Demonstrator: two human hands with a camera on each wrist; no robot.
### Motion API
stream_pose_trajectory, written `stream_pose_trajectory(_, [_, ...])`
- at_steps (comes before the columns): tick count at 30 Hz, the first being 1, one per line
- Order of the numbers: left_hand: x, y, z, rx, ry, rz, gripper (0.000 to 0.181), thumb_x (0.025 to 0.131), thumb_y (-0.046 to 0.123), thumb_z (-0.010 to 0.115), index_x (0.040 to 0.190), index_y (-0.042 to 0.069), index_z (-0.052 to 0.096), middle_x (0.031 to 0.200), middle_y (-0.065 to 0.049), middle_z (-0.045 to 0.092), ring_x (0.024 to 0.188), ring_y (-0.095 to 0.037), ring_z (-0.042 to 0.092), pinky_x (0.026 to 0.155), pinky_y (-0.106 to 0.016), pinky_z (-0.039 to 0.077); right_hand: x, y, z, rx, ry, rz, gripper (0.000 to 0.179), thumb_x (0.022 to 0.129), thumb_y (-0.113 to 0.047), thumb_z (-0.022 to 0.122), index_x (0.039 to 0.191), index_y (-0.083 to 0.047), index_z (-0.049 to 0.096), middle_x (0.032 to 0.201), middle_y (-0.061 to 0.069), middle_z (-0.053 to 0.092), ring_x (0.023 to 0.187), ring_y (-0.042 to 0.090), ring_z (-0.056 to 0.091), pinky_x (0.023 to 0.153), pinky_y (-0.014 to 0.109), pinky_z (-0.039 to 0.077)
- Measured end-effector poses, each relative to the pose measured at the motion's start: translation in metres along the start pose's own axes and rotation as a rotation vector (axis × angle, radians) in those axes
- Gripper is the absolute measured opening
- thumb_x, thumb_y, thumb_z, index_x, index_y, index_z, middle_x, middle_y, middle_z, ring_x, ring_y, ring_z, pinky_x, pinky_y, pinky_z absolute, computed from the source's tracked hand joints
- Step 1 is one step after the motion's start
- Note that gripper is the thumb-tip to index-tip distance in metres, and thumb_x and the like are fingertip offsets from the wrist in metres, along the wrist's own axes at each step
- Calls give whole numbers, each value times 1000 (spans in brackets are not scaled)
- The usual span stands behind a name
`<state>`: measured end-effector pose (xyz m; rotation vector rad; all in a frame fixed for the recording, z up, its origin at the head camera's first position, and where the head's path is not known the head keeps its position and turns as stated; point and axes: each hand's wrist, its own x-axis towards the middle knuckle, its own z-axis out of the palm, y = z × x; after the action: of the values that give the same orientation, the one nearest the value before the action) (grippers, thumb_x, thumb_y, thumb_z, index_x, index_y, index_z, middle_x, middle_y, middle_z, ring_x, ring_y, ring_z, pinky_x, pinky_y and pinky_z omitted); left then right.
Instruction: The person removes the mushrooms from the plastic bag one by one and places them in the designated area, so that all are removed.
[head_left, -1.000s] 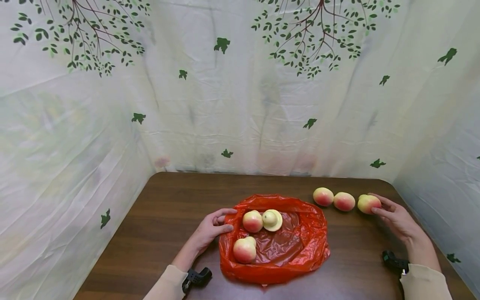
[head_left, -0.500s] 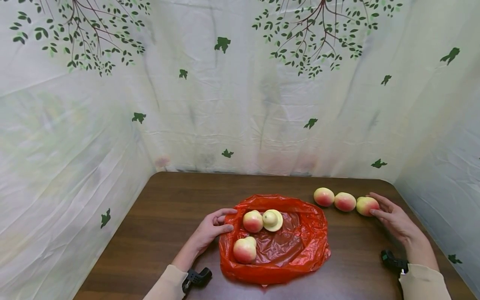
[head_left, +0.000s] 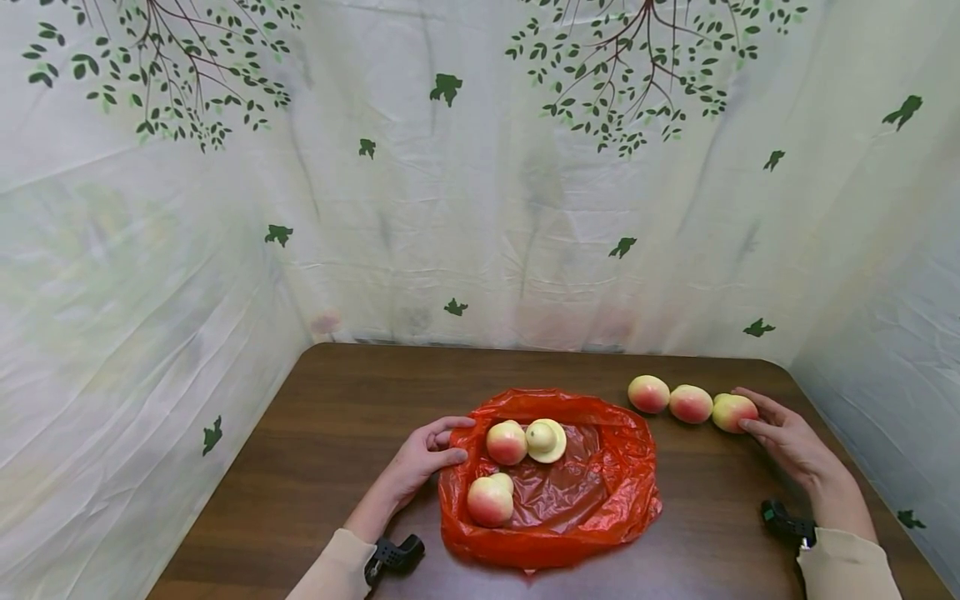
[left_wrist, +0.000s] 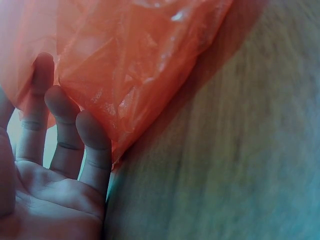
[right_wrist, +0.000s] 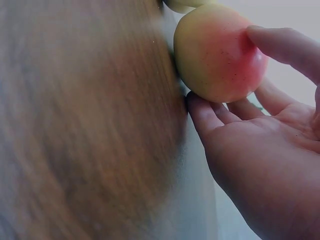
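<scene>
An open red plastic bag (head_left: pixel 630 500) lies on the table, its rim rolled outward. My left hand (head_left: pixel 423 458) holds the left rim between thumb and fingers; the left wrist view shows fingertips (left_wrist: pixel 92 131) against the thin film (left_wrist: pixel 125 65). Inside the bag sit a round pink-and-yellow piece (head_left: pixel 506 443), a mushroom-shaped one (head_left: pixel 490 502) and another (head_left: pixel 545 442) showing its pale underside and stubby stem. At the back right, my right hand (head_left: pixel 798 446) grips a similar mushroom-shaped piece (head_left: pixel 733 414), thumb on one side and fingers beneath (right_wrist: pixel 220 55).
Two more pink-and-yellow pieces, one nearer (head_left: pixel 690 404) and one farther left (head_left: pixel 648 394), line up beside the gripped one. The brown wooden table (head_left: pixel 337 417) has a printed cloth curtain (head_left: pixel 480 208) behind it and at both sides.
My right hand has shifted slightly left with the mushroom-shaped piece, narrowing the gap to its neighbour. My left hand and the bag stay where they were.
</scene>
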<state>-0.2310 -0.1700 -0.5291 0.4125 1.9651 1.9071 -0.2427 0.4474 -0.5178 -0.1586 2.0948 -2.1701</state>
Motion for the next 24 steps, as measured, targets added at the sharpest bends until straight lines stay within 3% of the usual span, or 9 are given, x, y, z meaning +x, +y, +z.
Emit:
stream_pose_trajectory(9, [1,1,0,3,0,9,49,102,17,72,148,11,57,121,-6,77,107,-15,75,90,-33,65,1,1,0,-29,18,19,52,107,-1,58,155,-21,50,125,-32,60,113,-15,55,93,2,48])
stream_pose_trajectory(15, [0,1,0,-2,1,6,50,102,17,72,149,11,57,120,-5,77,107,-15,75,90,-33,65,0,-2,2,-63,31,52,65,107,-6,59,166,-14,33,125,-34,55,113,-18,51,93,1,46])
stream_pose_trajectory(17, [0,1,0,-1,3,7,50,102,17,72,149,12,57,120,-6,77,107,-15,75,90,-33,65,-1,-5,3,-92,38,73,67,108,-11,60,168,-15,30,128,-33,51,114,-19,49,94,1,43])
stream_pose_trajectory(18, [0,1,0,-1,3,8,49,102,17,72,149,12,57,121,-6,77,107,-15,75,90,-33,65,-1,-6,3,-115,45,85,68,109,-14,60,169,-17,29,134,-31,50,117,-19,46,102,3,41])
stream_pose_trajectory(21, [0,0,0,2,6,6,49,102,17,72,148,12,57,122,-8,77,108,-15,74,91,-33,65,-2,-12,4,-167,81,113,69,110,-22,59,170,-22,26,151,-22,43,142,-6,34,132,23,21])
stream_pose_trajectory(22, [0,0,0,2,6,6,49,102,17,72,148,12,57,123,-8,77,108,-16,74,91,-34,65,-3,-14,5,-183,92,118,69,110,-25,59,170,-25,25,157,-21,39,152,-1,26,137,35,10])
stream_pose_trajectory(24, [0,0,0,4,5,4,49,101,18,72,148,12,57,124,-9,76,108,-16,74,91,-34,65,-3,-18,5,-215,120,124,72,110,-28,58,171,-26,21,166,-19,31,163,15,10,134,58,-9])
